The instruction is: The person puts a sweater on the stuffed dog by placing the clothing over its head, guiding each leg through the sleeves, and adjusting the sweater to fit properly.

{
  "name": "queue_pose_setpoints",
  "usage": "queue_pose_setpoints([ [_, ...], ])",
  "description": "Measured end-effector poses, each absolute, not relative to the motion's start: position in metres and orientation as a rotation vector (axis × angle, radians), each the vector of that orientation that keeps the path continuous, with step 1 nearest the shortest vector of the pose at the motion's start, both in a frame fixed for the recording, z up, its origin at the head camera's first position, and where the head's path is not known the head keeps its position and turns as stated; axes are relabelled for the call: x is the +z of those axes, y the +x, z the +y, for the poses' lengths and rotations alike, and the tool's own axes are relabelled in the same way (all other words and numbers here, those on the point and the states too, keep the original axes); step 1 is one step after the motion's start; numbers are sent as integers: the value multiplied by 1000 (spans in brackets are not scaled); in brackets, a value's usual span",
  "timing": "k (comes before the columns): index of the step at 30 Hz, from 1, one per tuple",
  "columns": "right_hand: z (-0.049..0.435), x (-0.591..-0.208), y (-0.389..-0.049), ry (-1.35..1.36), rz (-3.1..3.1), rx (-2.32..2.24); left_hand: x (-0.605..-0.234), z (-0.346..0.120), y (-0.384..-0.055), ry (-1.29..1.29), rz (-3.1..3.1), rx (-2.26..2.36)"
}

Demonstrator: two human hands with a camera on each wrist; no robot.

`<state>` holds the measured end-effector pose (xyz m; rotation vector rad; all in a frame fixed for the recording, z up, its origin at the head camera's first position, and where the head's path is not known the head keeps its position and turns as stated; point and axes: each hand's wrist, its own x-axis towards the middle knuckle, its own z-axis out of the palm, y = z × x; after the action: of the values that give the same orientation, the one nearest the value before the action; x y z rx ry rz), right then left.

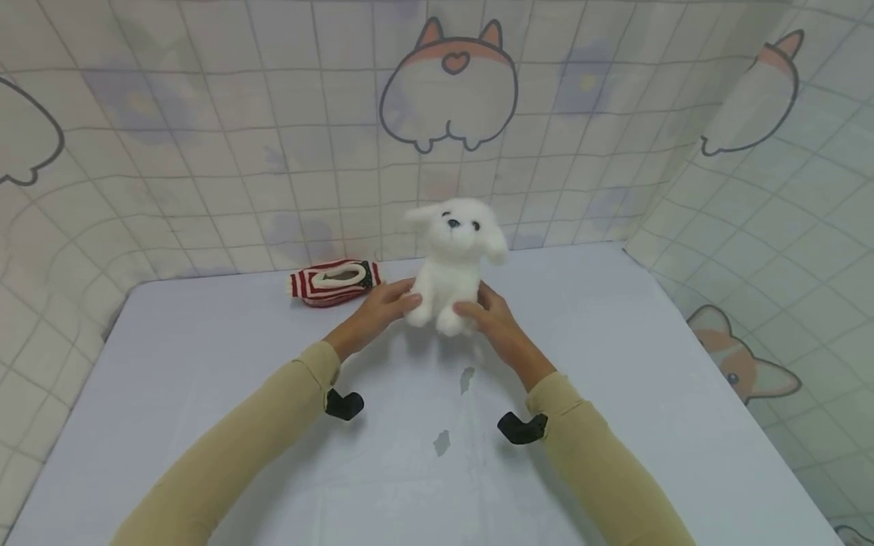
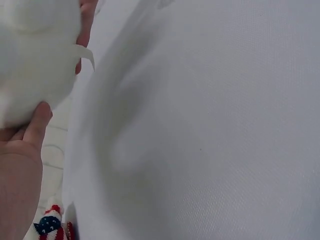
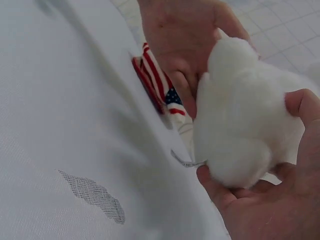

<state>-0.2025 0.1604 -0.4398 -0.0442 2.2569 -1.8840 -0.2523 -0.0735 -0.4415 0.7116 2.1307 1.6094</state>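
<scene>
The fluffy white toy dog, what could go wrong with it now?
The fluffy white toy dog might slip, since the left hand and right hand seem to hold it up above the pale tabletop. Its thin white printed tag pokes out by the right hand and could get tugged. The red-and-white striped knitted item lies near the left hand, so a sideways move might bump it.

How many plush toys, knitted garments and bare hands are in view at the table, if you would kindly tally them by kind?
Plush toys: 1 (white plush dog)
Knitted garments: 1 (stars-and-stripes knitted garment)
Bare hands: 2 (left hand, right hand)
Total: 4
</scene>
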Motion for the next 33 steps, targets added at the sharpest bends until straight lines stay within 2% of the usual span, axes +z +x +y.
queue_pose_setpoints([
  [19,168,-443,-219,-292,2134,-1814,-449,-91,-243,600,2170,1660],
  [33,168,-444,-230,-515,2115,-1700,-456,-94,-237,634,2163,1674],
])
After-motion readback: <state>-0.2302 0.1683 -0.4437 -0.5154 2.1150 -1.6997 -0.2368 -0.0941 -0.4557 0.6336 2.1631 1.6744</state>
